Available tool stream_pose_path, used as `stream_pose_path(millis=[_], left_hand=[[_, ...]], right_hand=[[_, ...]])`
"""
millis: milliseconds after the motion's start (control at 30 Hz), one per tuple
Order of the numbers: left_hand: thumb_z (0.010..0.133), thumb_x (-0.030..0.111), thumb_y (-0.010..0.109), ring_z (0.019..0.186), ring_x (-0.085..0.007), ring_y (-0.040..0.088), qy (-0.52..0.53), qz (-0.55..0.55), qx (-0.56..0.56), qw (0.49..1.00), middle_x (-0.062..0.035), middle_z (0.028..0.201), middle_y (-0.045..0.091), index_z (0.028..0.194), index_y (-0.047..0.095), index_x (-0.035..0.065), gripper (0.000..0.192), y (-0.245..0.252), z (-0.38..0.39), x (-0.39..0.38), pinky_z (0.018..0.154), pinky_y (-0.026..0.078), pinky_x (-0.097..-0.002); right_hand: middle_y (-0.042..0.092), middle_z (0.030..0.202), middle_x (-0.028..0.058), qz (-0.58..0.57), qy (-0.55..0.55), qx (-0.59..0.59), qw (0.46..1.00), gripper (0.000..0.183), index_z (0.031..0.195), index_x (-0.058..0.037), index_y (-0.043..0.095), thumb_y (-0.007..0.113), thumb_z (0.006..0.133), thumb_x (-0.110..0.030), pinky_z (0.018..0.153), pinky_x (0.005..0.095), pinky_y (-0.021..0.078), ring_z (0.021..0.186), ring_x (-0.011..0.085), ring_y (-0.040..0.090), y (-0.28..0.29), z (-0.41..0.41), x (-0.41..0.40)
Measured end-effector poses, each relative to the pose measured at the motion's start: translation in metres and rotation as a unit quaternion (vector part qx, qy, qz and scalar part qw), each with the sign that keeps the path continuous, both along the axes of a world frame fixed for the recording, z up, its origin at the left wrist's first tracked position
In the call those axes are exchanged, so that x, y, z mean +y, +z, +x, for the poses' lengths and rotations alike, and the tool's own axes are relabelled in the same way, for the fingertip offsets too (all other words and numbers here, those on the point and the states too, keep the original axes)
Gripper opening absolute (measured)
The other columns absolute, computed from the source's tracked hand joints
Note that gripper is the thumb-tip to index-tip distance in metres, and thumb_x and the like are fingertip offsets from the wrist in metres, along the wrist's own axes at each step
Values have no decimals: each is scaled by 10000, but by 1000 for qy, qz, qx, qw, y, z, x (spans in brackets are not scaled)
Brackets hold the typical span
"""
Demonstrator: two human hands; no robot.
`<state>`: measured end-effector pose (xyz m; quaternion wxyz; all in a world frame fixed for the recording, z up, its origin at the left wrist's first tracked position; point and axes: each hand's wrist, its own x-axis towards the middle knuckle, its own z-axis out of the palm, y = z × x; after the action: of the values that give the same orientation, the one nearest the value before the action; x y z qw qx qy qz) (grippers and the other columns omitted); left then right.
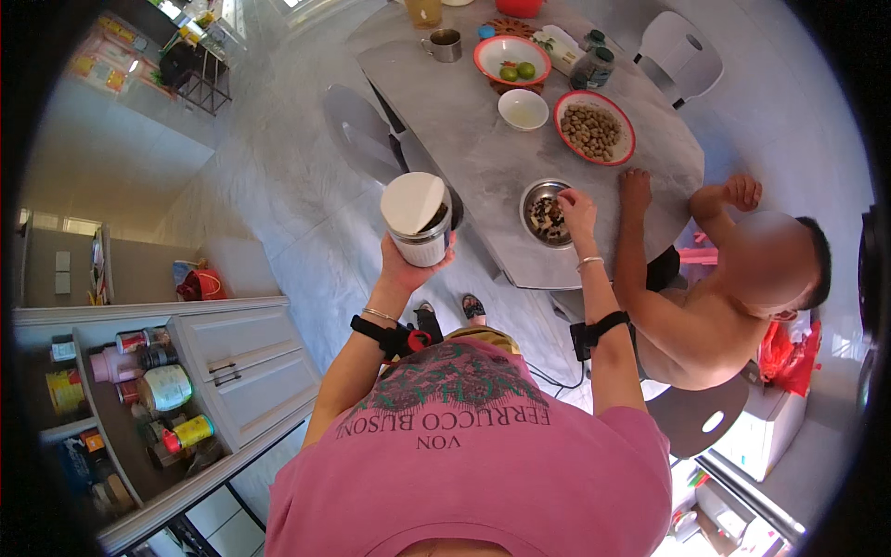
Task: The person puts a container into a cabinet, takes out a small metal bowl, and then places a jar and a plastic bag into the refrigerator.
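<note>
My left hand (pixel 412 268) is closed around a jar with a white lid (pixel 412 202), held beside the table edge; the lid covers most of the mouth and dark contents show at its right side. My right hand (pixel 579 214) reaches to the rim of a small metal bowl (pixel 546 184) on the grey table. Pale and dark pieces (pixel 545 217) lie in that bowl. The right fingertips are pinched together over its right side; whether something is between them cannot be made out.
Past the metal bowl stand a red-rimmed bowl of brown nuts (pixel 592 131), a white bowl (pixel 523 110), a bowl with green limes (pixel 511 56), a metal mug (pixel 444 46) and dark-lidded jars (pixel 592 68). Another person (pixel 696 327) sits at right, one hand on the table near my right hand.
</note>
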<state>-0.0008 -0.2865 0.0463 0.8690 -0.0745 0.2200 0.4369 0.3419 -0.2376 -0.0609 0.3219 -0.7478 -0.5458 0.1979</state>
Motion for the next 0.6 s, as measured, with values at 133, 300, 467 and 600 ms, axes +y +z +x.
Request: stream_pose_path(millis=[133, 300, 467, 600], left_hand=[[824, 459, 449, 994, -371, 500, -28, -3, 13, 1000, -166, 1114, 531, 1185, 510, 79, 527, 3, -2, -2, 755, 423, -461], [833, 469, 416, 983, -379, 516, -65, 34, -34, 997, -168, 1121, 543, 1192, 510, 90, 530, 5, -8, -6, 742, 442, -478], [832, 524, 366, 1063, -332, 500, -91, 23, 41, 995, -85, 1237, 510, 1233, 496, 183, 542, -11, -11, -1, 810, 416, -532], [835, 506, 357, 1070, -308, 497, -73, 22, 78, 994, -56, 1237, 514, 1213, 510, 203, 508, 17, -3, -5, 818, 410, -541]], right_hand=[[617, 987, 159, -42, 66, -30, 997, 324, 1077, -122, 618, 633, 758, -176, 816, 371, 460, 922, 280, 593, 13, -2, -9], [483, 1252, 215, 129, 162, 7, 978, 548, 1283, -13, 432, 629, 801, -186, 972, 377, 377, 1162, 358, 462, 75, -48, -28], [390, 1371, 150, 260, 364, -31, 894, 607, 1303, -41, 427, 640, 782, -268, 1069, 441, 262, 1272, 313, 366, 216, -117, -61], [395, 1377, 117, 245, 458, -87, 850, 612, 1309, -70, 434, 630, 773, -289, 1071, 477, 248, 1285, 294, 360, 254, -137, -77]])
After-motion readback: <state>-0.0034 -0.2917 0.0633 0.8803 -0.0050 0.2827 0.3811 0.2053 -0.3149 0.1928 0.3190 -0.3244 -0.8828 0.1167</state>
